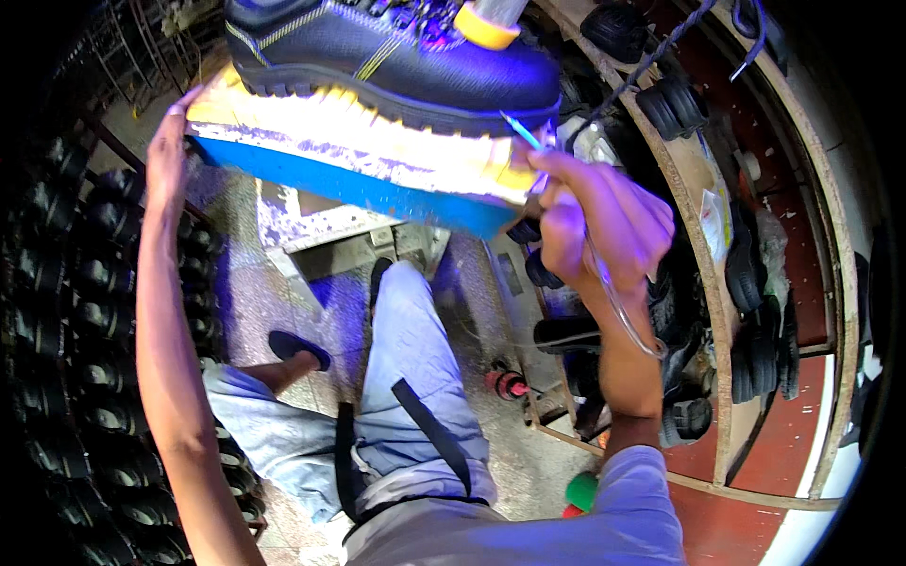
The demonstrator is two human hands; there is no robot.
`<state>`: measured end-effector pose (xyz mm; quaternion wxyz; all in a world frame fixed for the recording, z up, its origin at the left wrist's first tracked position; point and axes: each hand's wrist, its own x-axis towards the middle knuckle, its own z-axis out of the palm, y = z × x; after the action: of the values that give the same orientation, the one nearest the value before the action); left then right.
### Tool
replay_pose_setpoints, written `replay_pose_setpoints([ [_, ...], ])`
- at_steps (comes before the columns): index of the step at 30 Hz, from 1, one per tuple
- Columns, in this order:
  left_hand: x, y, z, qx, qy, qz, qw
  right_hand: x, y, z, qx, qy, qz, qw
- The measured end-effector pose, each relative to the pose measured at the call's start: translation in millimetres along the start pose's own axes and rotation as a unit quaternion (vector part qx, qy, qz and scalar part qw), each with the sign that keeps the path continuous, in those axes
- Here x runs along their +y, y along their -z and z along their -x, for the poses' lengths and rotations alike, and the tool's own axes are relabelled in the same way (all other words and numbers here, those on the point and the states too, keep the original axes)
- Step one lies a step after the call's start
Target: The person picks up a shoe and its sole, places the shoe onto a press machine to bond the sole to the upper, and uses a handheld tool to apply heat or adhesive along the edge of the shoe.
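A black work shoe [406,71] with yellow stitching rests sole down on a block [349,193] with a yellow top, a worn white band and a blue lower part. My left hand [168,146] grips the left end of this block, fingertips partly hidden at its corner. Pinched in my right hand [604,212], close to the right end of the shoe sole, is a thin pen [521,130] with a bluish-white glowing tip. A grey post with a yellow ring [486,28] stands at the shoe's laces. Violet light falls over the shoe and both hands.
A pale metal stand [326,226] sits under the block. Racks of black shoes [104,321] line the left side. On the right, a curved-looking wooden shelf [703,236] holds several black soles [672,106]. A red and black object [508,382] lies on the floor near my legs.
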<state>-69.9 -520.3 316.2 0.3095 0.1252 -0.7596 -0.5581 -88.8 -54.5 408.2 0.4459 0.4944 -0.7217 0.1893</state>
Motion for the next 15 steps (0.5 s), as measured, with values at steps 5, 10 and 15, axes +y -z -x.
replay_pose_setpoints([
  [5,-30.2,-8.1,-53.8,-0.059,-0.005,0.015,0.998,-12.4,28.8,-10.9,-0.030,-0.004,-0.051,0.998],
  [10,-42.4,-17.9,-87.4,-0.042,0.051,0.100,0.993,-32.0,48.9,-29.2,-0.075,-0.024,-0.054,0.995],
  [15,-64.3,-24.1,-113.7,-0.035,0.025,0.091,0.995,-33.2,52.3,-31.9,-0.080,-0.069,-0.083,0.991],
])
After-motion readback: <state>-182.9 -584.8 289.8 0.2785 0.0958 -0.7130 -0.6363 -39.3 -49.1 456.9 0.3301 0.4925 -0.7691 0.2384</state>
